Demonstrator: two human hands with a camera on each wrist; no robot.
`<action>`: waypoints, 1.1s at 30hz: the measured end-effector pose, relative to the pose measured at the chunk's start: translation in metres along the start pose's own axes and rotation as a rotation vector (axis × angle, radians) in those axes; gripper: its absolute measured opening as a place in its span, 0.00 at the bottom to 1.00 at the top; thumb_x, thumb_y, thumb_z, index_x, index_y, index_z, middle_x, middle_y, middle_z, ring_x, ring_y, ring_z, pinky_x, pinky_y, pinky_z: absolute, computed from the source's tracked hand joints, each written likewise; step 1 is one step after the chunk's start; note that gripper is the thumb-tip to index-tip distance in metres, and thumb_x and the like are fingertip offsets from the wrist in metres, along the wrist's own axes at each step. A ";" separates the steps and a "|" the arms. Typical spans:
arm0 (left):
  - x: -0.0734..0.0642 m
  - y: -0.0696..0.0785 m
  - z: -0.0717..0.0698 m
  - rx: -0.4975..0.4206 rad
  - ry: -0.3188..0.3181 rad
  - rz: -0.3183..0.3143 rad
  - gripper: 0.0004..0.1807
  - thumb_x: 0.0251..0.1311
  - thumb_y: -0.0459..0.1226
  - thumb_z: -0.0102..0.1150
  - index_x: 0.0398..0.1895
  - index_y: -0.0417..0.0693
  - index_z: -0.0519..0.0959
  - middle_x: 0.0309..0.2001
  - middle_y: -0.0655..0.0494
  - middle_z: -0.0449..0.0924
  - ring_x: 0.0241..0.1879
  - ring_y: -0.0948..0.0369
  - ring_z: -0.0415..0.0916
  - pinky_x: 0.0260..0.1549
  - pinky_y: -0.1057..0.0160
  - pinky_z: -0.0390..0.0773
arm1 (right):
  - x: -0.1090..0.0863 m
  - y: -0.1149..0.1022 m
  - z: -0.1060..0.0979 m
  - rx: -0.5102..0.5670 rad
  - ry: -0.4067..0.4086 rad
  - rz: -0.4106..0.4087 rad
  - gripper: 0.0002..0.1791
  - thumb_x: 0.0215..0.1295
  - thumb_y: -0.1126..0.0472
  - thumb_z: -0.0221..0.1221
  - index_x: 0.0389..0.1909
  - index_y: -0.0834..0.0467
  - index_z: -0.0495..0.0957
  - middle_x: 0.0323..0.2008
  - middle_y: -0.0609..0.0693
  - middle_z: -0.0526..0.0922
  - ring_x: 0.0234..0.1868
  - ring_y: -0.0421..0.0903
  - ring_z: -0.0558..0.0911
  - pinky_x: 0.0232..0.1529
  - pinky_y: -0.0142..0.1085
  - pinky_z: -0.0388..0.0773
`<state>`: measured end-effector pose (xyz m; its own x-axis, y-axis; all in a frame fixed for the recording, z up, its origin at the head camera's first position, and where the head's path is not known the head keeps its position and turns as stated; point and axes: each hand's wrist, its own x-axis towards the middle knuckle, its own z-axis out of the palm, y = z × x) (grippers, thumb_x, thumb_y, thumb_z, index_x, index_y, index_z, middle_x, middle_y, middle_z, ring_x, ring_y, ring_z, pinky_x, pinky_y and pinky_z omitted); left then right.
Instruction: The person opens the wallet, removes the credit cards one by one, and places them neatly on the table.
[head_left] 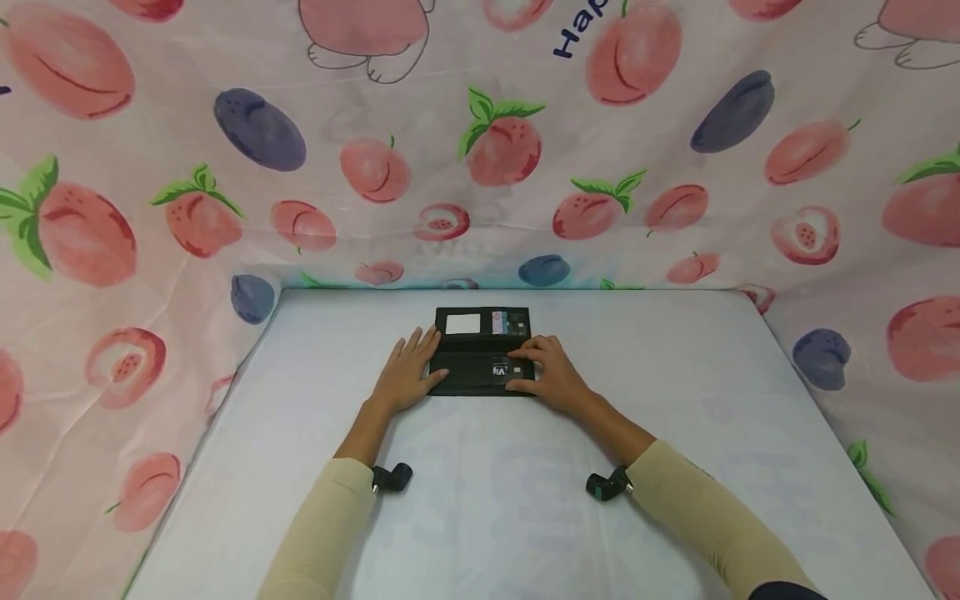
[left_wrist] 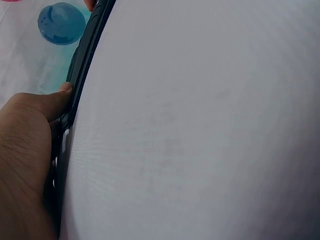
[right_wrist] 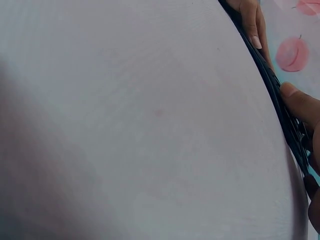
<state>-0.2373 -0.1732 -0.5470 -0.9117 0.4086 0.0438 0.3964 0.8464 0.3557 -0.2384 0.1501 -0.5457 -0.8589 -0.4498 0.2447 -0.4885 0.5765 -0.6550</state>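
— While your two hands work at one black wallet, what is your left hand doing?

— Fingers straight, laid along the wallet's left edge; your thumb reaches over onto the lower panel. Contact, but nothing clenched. Left wrist view agrees: your thumb rests against the dark edge.

— And your right hand?

— At the right end. Your fingers are bent, index tip and thumb tip resting apart on the lower panel, to either side of a lettered card. Whether you pinch the card or the wallet itself, I cannot tell; right wrist view shows only your thumb at the rim and dark, crowded edges.

— Position of the wallet?

— Unfolded at the far part of the table, about midway across, between your hands. Fold runs side to side. Upper panel: a white rectangle on the left, a multicoloured card right of it, further dark card shapes beside that, too small to read. Lower panel: the lettered card, toward the right.

— Further out?

— Tan sleeves on both your forearms, a small black camera by each wrist. White covering on the table, faint marks showing in it. Beyond and to both sides, a hanging sheet printed with pink fruit, green leaves, dark blue fruit; part of a word, "Hap", near the top.
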 end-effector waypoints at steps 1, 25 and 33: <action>0.000 0.000 0.000 -0.001 0.001 0.002 0.45 0.76 0.56 0.51 0.84 0.39 0.51 0.85 0.46 0.45 0.83 0.45 0.38 0.80 0.43 0.36 | 0.000 0.001 0.000 0.003 0.001 0.003 0.33 0.55 0.49 0.80 0.60 0.58 0.86 0.54 0.52 0.77 0.55 0.53 0.70 0.58 0.52 0.73; 0.001 0.001 0.000 0.035 -0.032 -0.005 0.45 0.77 0.57 0.49 0.85 0.41 0.50 0.85 0.47 0.44 0.83 0.46 0.37 0.80 0.44 0.36 | -0.013 0.016 -0.017 0.007 0.016 -0.004 0.32 0.55 0.51 0.81 0.60 0.56 0.86 0.55 0.54 0.79 0.56 0.54 0.71 0.58 0.54 0.72; -0.001 0.000 -0.001 0.034 -0.020 0.000 0.45 0.77 0.56 0.49 0.85 0.40 0.50 0.85 0.46 0.45 0.83 0.45 0.38 0.80 0.43 0.38 | -0.015 0.024 -0.026 0.005 0.028 0.011 0.31 0.57 0.51 0.79 0.61 0.56 0.85 0.56 0.54 0.79 0.58 0.55 0.70 0.60 0.55 0.72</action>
<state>-0.2366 -0.1740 -0.5457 -0.9096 0.4146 0.0251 0.3998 0.8575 0.3238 -0.2410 0.1881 -0.5463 -0.8684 -0.4238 0.2575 -0.4782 0.5781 -0.6612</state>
